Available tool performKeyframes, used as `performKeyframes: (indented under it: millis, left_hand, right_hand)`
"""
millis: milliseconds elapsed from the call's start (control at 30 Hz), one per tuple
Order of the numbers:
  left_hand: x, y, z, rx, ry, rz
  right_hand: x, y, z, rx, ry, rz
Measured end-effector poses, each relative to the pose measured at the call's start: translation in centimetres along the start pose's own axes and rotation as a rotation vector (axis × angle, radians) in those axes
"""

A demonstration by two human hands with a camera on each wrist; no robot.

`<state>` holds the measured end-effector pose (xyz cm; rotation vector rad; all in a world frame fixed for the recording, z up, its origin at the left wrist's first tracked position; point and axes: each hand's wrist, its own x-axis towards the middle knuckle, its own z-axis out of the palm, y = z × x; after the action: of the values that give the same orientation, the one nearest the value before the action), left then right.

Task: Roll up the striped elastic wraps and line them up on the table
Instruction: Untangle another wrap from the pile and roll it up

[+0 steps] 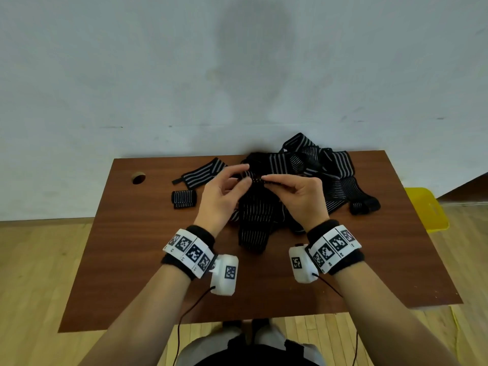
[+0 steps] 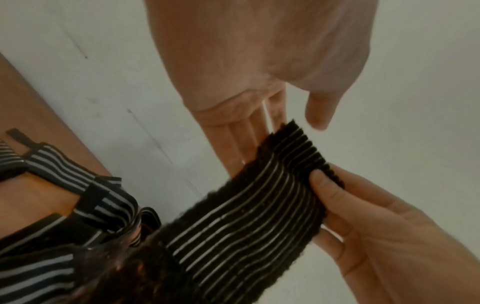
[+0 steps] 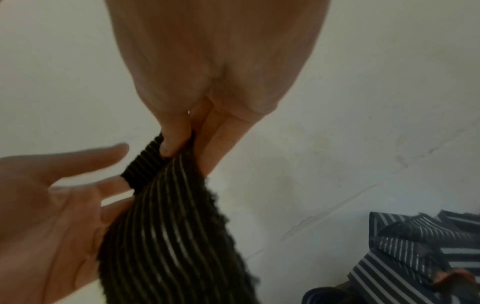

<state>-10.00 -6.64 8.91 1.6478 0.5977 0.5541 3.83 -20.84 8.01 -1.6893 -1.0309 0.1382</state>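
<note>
Black wristbands (image 1: 335, 245) bearing white coded tags, white camera housings, seemingly dark-red cables.

No readable text; the wristbands (image 1: 188, 250) bear only square coded markers.

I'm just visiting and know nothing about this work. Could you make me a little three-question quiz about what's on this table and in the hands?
1. True or false: the right hand pinches the end of the striped wrap that both hands hold up.
2. Multiple choice: where does the finished rolled wrap lie? A) on the left part of the table B) on the yellow chair C) in the left hand
3. Fill in: the tangled pile of wraps lies toward the table's ____ edge, by the wall.

Key: 1 true; 2 A; 3 far.
</note>
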Motion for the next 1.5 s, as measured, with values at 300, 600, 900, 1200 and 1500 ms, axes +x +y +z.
performKeyframes:
  millis: [300,600,900,1200,1500]
  left_hand:
    - [0.5,1.5,-0.5,-0.013,-0.134,-0.136]
    - [-0.5,0.6,-0.1,-0.022,-0.108,-0.042]
    - [-0.9,-0.5,0.1,-0.04,-0.094,-0.134]
    - [-0.6,-0.2,0.2,0.013,-0.087,-0.151]
    - [0.0,-0.3,0.5,-0.046,-0.107,-0.33]
  right_hand:
    - [-1.1,0.7,0.5,0.005,0.078,-0.099]
    - [-2.3,0.4,-0.2,0.071,-0.064,0.069]
    - [-2.0,0.3,-0.8,0.243,-0.242,0.396]
    - [-1.9,0.1,-0.1,0.21,-0.154,0.321]
    - [-2.5,0.7,0.7,0.201,-0.042,0.256]
